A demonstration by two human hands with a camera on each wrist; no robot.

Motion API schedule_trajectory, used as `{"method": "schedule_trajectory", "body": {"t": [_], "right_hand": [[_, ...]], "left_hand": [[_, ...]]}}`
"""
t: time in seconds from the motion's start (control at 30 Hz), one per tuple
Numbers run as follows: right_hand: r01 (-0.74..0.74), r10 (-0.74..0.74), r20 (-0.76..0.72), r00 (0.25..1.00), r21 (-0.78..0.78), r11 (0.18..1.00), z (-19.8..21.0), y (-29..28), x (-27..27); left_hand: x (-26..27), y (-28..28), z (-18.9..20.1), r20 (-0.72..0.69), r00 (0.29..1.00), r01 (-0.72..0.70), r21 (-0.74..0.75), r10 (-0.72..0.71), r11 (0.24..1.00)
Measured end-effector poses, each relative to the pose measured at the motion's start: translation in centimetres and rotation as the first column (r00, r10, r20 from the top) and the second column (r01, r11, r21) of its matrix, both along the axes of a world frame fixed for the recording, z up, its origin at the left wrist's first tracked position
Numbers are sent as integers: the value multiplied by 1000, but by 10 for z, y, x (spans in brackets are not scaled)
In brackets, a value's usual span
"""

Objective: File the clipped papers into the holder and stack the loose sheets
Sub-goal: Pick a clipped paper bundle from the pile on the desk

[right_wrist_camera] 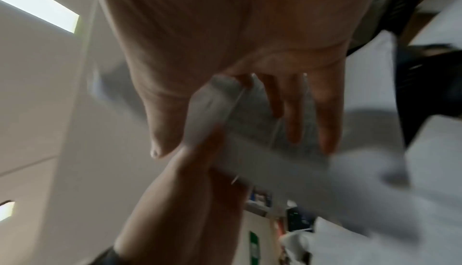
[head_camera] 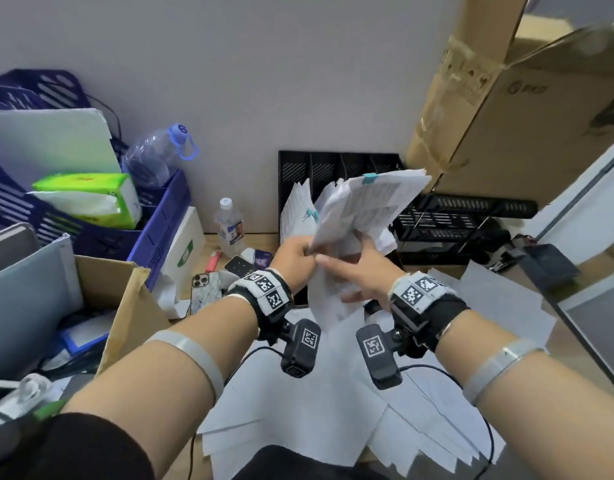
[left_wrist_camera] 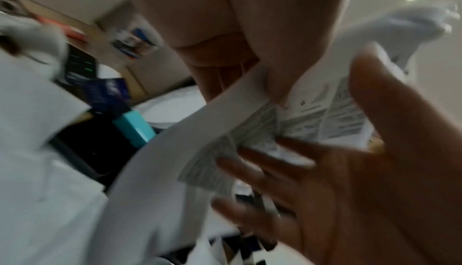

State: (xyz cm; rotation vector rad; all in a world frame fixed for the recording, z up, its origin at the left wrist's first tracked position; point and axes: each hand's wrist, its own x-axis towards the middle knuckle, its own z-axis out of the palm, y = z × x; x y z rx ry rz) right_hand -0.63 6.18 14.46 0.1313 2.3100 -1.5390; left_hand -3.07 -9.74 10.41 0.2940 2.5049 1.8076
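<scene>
The left hand (head_camera: 293, 252) grips the clipped papers (head_camera: 364, 206) near the holder (head_camera: 333, 162), while the right hand (head_camera: 356, 270) rests straight fingers against them.

Clipped papers (head_camera: 368, 202), teal clip uppermost, tilt aloft before the black holder (head_camera: 333, 166), seemingly part-filled; loose sheets (head_camera: 298, 410) overlap on the worktop (head_camera: 260, 238).

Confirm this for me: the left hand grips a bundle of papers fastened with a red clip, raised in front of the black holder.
Wrong in one respect: the clip is teal, not red. The head view shows it on the bundle's top edge. The rest stands: the left hand grips the clipped papers, raised in front of the black holder.
</scene>
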Motion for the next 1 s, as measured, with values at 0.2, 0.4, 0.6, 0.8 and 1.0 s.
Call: {"method": "schedule_trajectory", "body": {"t": [0.2,0.4,0.6,0.8,1.0], "right_hand": [[310,-270,-213,939,182,933,45,11,-8],[331,-302,-323,897,39,943,78,43,-19],[120,-133,-384,914,-56,991,101,53,-37],[-7,9,-355,935,7,1000,87,52,-70],[-139,147,-265,953,49,989,68,37,-103]], "left_hand": [[-8,28,23,168,937,266,222,-306,938],[-44,31,-1,239,971,76,-185,-30,980],[-71,43,-24,218,967,70,-720,130,690],[-88,42,-29,287,918,60,-783,275,619],[-92,3,-20,221,890,-134,-709,398,692]]}}
